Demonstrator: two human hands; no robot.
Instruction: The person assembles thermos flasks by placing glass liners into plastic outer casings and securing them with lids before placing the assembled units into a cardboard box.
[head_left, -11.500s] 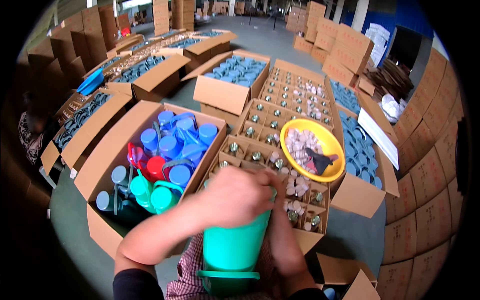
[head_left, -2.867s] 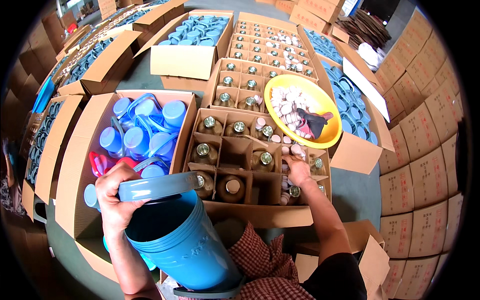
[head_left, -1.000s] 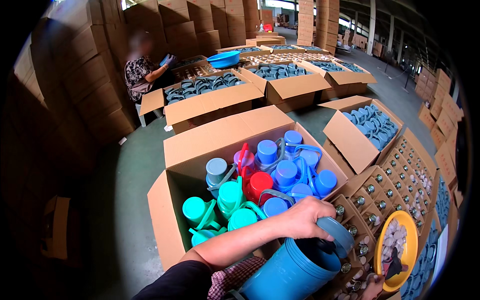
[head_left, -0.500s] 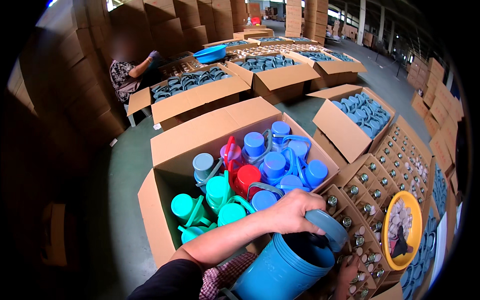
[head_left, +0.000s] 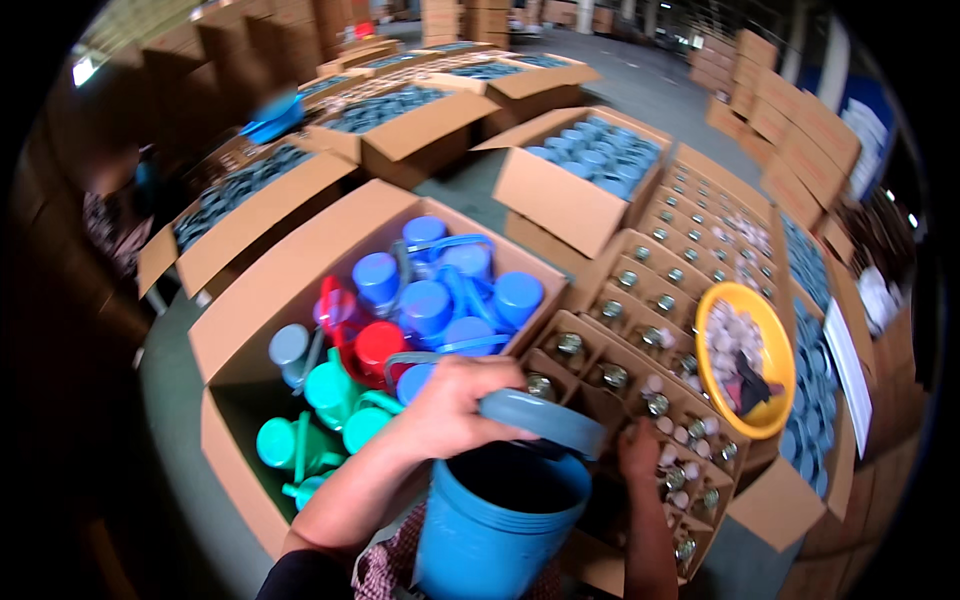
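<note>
A blue plastic jug casing (head_left: 505, 530) with a threaded, uncovered mouth stands tilted in front of me; its inside is dark. My left hand (head_left: 455, 410) is closed on its grey-blue handle (head_left: 540, 420), which arches over the mouth. My right hand (head_left: 640, 455) is down among the cells of a partitioned carton (head_left: 590, 350), to the right of the casing. Its fingers look curled, but what they hold is hidden. Silvery glass bottle necks (head_left: 613, 376) stand in the cells around it, with pale round stoppers (head_left: 697, 428) lying between several of them.
On the left, an open carton (head_left: 225, 395) holds green, red and blue jugs. A yellow basin (head_left: 786, 365) of pale stoppers and a dark cloth rests on the cartons at right. Farther off are cartons (head_left: 560, 190) of blue-grey parts. A seated person (head_left: 115, 215) is at far left.
My view has swung to the right, so the cartons sit farther left. The left hand still grips the casing's handle. The right hand, half hidden behind the casing before, now shows more among the cells.
</note>
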